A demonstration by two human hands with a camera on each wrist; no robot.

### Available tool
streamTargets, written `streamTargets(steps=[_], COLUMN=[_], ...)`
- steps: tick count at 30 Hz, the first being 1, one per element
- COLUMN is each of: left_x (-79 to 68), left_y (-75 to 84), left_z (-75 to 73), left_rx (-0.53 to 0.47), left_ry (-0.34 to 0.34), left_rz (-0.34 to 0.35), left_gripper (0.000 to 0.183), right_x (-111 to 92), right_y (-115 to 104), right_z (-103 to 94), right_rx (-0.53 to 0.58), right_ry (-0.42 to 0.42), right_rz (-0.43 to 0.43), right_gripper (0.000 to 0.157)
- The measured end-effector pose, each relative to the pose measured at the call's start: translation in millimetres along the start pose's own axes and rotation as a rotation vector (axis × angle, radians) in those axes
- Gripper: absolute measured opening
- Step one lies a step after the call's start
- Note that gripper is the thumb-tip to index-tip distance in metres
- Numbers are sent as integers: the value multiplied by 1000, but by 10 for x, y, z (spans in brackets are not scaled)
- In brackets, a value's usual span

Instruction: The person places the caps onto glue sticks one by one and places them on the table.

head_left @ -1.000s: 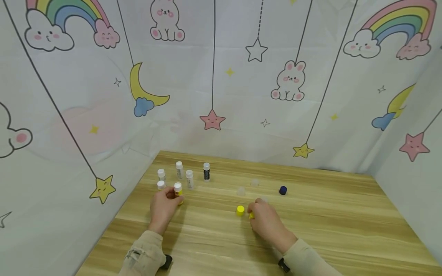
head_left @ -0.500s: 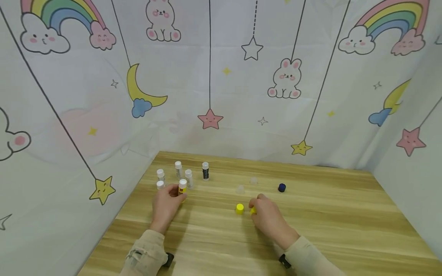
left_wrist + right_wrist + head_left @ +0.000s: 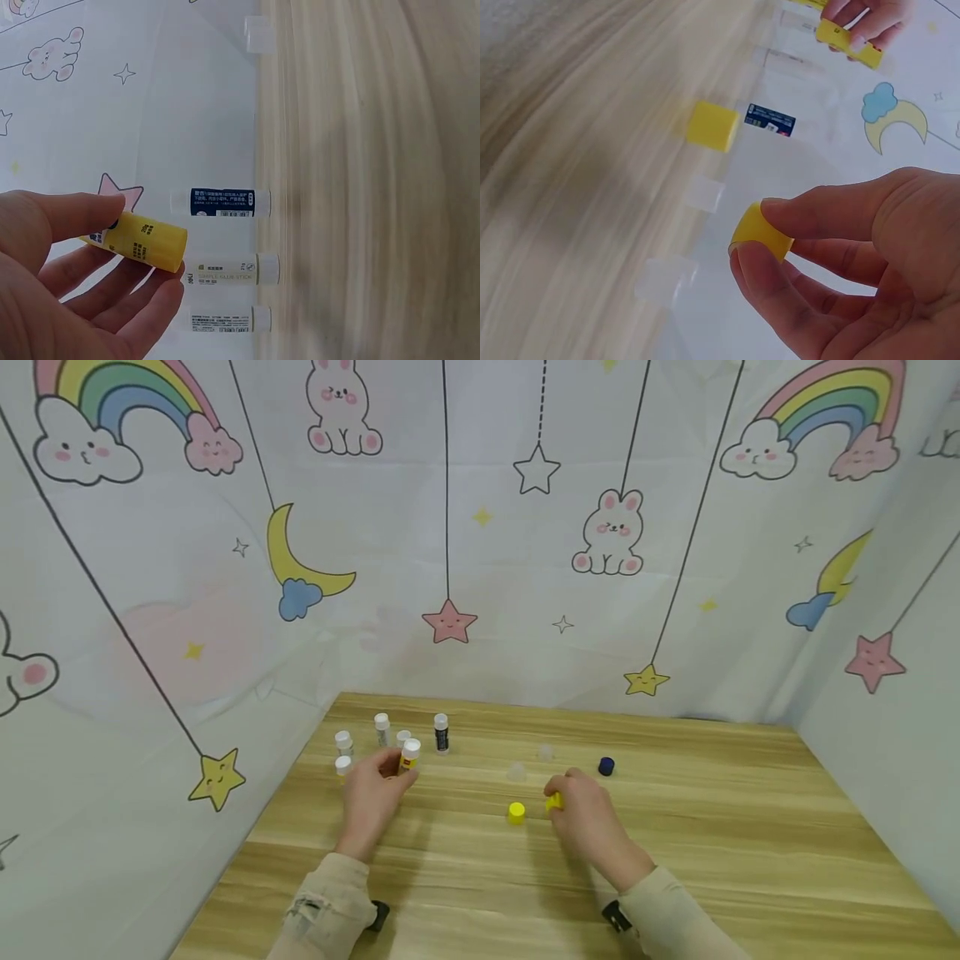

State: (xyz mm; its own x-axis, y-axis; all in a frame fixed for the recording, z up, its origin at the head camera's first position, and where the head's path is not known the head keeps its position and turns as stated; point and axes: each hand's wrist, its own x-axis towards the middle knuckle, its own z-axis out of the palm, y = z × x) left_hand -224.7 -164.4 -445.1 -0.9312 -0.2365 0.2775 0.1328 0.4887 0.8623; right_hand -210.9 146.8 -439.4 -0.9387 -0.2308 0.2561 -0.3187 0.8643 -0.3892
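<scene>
My left hand [image 3: 372,793] holds a yellow glue stick [image 3: 409,758] with a white top, fingers and thumb around its body. In the left wrist view the stick [image 3: 150,241] is tilted and raised off the wood. My right hand [image 3: 594,822] pinches a small yellow cap [image 3: 759,232] between thumb and fingertips, above the tabletop. A second yellow cap [image 3: 517,812] sits on the table just left of that hand. Behind the left hand stand a navy-labelled glue stick [image 3: 441,735] and several white-topped ones, among them a clear-bodied glue stick [image 3: 229,270].
Two translucent caps [image 3: 516,772] and a dark blue cap [image 3: 606,766] lie farther back on the wooden table [image 3: 712,843]. One white-topped stick [image 3: 342,768] stands left of my left hand, partly hidden. A printed cloth [image 3: 510,552] hangs behind and beside the table.
My left hand has lifted the yellow glue stick and moved right with it, now overlapping a clear-bodied stick. My right hand has raised the yellow cap and shifted slightly away from me.
</scene>
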Motion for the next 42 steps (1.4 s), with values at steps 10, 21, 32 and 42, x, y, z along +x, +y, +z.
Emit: streamTargets(steps=[10, 21, 32, 42], left_x=[52, 90, 118, 63], left_y=[193, 293, 428, 475], left_z=[165, 325, 544, 656], left_rx=[-1, 25, 4, 3], left_ry=[11, 59, 87, 101], left_rz=[51, 157, 219, 237], left_gripper=[30, 27, 31, 30], right_x=[65, 150, 223, 202], right_y=[45, 42, 114, 162], right_z=[-90, -172, -298, -377], right_rx=[28, 47, 121, 156], right_ry=[48, 132, 195, 196], right_rz=[33, 40, 78, 130], right_gripper=[21, 21, 19, 19])
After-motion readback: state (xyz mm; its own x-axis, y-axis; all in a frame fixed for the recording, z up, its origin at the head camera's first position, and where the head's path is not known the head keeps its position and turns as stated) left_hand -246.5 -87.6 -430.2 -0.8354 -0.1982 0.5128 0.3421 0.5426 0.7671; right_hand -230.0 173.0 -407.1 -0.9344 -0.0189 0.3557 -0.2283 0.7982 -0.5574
